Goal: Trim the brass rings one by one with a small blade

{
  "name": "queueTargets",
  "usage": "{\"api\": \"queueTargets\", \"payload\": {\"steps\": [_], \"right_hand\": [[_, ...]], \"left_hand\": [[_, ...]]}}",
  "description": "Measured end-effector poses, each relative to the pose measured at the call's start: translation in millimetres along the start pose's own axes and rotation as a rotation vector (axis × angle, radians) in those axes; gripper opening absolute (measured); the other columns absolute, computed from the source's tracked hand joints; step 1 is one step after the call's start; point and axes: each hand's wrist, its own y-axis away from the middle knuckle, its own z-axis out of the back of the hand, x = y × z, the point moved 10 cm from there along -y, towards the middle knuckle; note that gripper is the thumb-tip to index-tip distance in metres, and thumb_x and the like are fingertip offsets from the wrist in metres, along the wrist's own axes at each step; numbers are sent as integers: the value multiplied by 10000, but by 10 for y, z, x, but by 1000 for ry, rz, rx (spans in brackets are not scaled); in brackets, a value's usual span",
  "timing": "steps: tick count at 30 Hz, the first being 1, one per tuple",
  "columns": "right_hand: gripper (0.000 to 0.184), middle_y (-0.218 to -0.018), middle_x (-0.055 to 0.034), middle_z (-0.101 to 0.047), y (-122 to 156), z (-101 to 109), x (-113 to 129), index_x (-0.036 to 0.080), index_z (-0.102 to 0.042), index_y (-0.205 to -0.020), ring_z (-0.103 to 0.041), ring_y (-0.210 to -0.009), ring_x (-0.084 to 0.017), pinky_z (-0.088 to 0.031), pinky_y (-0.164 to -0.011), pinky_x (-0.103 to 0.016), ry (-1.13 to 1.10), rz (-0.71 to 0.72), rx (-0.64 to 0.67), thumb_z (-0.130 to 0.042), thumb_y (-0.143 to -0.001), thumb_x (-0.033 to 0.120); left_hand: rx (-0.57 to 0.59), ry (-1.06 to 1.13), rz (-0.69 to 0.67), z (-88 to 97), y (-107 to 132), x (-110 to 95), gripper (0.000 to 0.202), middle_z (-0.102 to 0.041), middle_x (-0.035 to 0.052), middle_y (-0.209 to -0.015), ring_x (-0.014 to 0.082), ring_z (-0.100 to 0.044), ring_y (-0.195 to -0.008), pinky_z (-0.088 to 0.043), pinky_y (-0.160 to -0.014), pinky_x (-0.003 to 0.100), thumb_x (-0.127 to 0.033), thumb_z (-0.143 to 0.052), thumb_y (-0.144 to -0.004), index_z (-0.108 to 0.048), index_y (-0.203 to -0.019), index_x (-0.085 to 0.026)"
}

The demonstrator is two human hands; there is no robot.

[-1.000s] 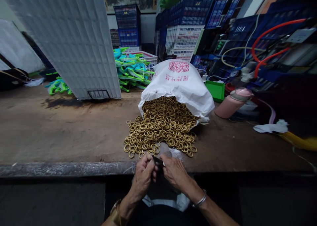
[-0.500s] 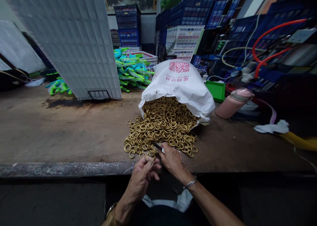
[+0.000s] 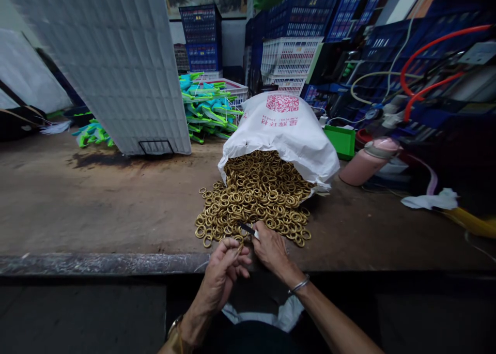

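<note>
A heap of brass-coloured rings [image 3: 251, 204] spills from the mouth of a white woven sack [image 3: 277, 129] onto the table. At the heap's front edge my left hand [image 3: 227, 271] pinches one ring [image 3: 240, 245] between thumb and fingertips. Close beside it, my right hand [image 3: 269, 248] is closed on a small knife [image 3: 248, 229] with a dark blade and a pale handle. The blade points left over the rings. How the fingers wrap the handle is partly hidden by the back of the hand.
A tall white ribbed panel [image 3: 147, 75] stands left, with green and blue plastic pieces [image 3: 211, 108] behind it. To the right are a pink bottle [image 3: 368, 163], a green tray [image 3: 341, 141] and red hoses [image 3: 411, 70]. Stacked crates [image 3: 292, 54] rise behind the wooden table [image 3: 96, 204].
My left hand has risen slightly toward the heap with the ring. The right hand and knife hold nearly the same place; the view has shifted a little.
</note>
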Motion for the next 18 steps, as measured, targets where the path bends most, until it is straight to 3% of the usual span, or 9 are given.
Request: {"api": "queueTargets", "payload": {"steps": [5,9,14,18], "right_hand": [[84,-700,-11,-590,64,44,-43,193,-485,-832,-534,-617,-135,-291,-553,-221,-236,62,-41,-413,-790,183],[107,-630,18,-551,132,90,14,209,-486,-771,-501,-578,-126,-318,-540,-213,-402,108,-42,-394,-808,250],[114,-655,17,-539,201,198,197,198,-505,-743,-476,-585,-112,-345,-555,-205,-511,190,-11,-406,-791,227],[116,-629,27,-511,244,231,307,194,-508,-738,-458,-581,-105,-346,-561,-206,-570,229,32,-412,-796,223]], "left_hand": [[34,95,79,-2,-6,46,280,-604,50,-791,124,-567,-646,-443,-515,215,-211,-615,-726,-543,-987,-140],[-9,139,101,64,-32,93,143,-563,24,-767,111,-551,-655,-435,-490,193,-243,-621,-721,-579,-787,-124],[-125,-100,48,177,-57,121,243,-520,-15,-660,84,-513,-537,-355,-359,141,-344,-662,-687,-531,-717,-142],[-100,-306,-3,163,-86,132,287,-508,-33,-599,59,-445,-446,-305,-322,132,-403,-638,-696,-541,-789,-149]]}}
